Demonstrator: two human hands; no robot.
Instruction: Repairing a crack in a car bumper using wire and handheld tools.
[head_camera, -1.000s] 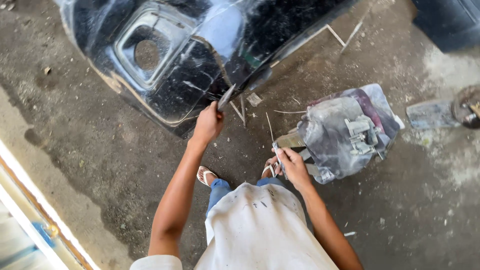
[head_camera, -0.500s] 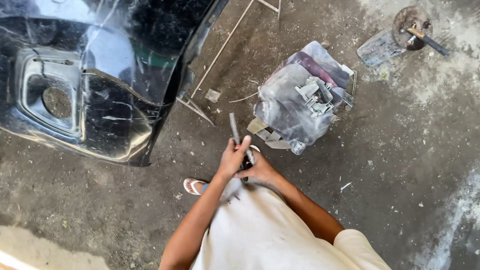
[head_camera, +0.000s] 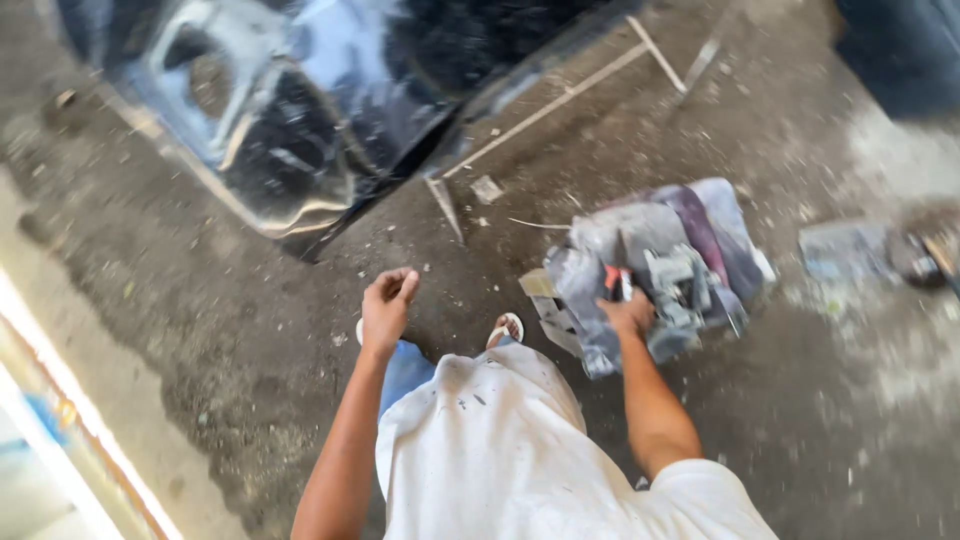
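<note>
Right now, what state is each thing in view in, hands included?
Left hand: raised, fingers curled, empty as far as I can see.
Right hand: down in the bag, grip on a small red-and-dark tool, blurred.
Bag: clear plastic, crumpled, open, on the floor.
Bumper: glossy black, lying on the floor.
Strips: thin, loose on the floor.

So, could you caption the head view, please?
Right hand reaches into a plastic bag of parts; left hand hangs loosely curled.

place: probably a car body workshop | evidence: black car bumper on dusty concrete floor
</note>
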